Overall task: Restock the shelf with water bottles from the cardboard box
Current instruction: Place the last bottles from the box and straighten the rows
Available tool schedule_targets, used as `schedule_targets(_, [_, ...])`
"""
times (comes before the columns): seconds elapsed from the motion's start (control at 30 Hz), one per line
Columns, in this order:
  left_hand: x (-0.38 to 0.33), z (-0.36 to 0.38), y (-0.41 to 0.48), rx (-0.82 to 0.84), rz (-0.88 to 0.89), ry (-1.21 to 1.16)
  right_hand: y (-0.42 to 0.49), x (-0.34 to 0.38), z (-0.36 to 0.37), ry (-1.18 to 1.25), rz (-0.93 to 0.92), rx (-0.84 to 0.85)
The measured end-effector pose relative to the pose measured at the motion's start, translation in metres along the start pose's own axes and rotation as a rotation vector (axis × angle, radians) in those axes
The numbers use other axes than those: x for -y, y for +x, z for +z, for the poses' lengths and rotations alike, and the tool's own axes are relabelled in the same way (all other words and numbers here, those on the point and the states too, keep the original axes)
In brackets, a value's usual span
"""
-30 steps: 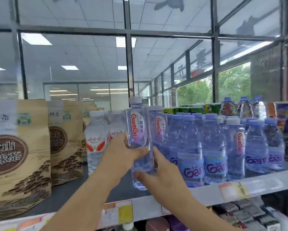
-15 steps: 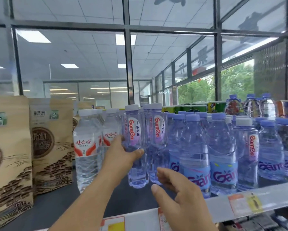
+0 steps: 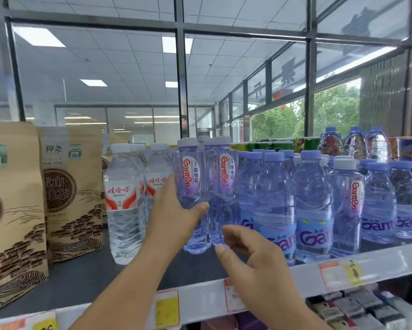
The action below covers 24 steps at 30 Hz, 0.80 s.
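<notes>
A tall clear Ganten water bottle [image 3: 192,177] with a grey cap stands upright on the dark shelf [image 3: 86,277], beside a matching bottle [image 3: 225,184]. My left hand [image 3: 176,215] wraps round its lower left side, thumb across the front. Below and in front of the pair, my right hand [image 3: 255,260] hovers with fingers loosely curled and holds nothing. The cardboard box is out of view.
Blue-capped Ganten bottles [image 3: 312,210] crowd the shelf's right half. White-capped bottles with red labels [image 3: 123,201] stand just left of my left hand. Brown paper tea bags [image 3: 67,186] fill the far left. Price tags [image 3: 165,308] line the shelf's front edge.
The bottle went from lifted in both hands to standing on the shelf beside its twin. My right hand let go and drew back toward me. My left hand still holds it.
</notes>
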<state>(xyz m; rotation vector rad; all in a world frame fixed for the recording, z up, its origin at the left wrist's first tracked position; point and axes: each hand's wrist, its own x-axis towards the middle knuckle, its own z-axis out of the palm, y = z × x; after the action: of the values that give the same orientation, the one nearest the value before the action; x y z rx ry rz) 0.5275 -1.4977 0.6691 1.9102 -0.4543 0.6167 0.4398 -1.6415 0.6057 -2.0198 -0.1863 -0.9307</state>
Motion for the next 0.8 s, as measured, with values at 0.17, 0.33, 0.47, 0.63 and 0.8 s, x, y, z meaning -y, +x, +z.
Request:
schedule_targets(0.17, [-0.026, 0.000, -0.038, -0.023, 0.205, 0.017, -0.006, 0.011, -0.012, 0.046, 0.022, -0.105])
schedule_targets(0.33, [-0.037, 0.026, -0.072, 0.149, 0.200, -0.190, -0.027, 0.015, -0.037, 0.010, 0.025, -0.122])
schedule_targets(0.47, [-0.044, 0.060, -0.094, 0.249, 0.159, -0.329, -0.054, 0.002, -0.073, -0.102, 0.094, -0.200])
schedule_targets(0.63, [-0.067, 0.111, -0.138, 0.363, 0.167, -0.420, -0.099, -0.026, -0.130, -0.242, 0.194, -0.261])
schedule_targets(0.8, [-0.076, 0.177, -0.212, 0.541, 0.086, -0.417, -0.168, -0.067, -0.192, -0.337, 0.288, -0.266])
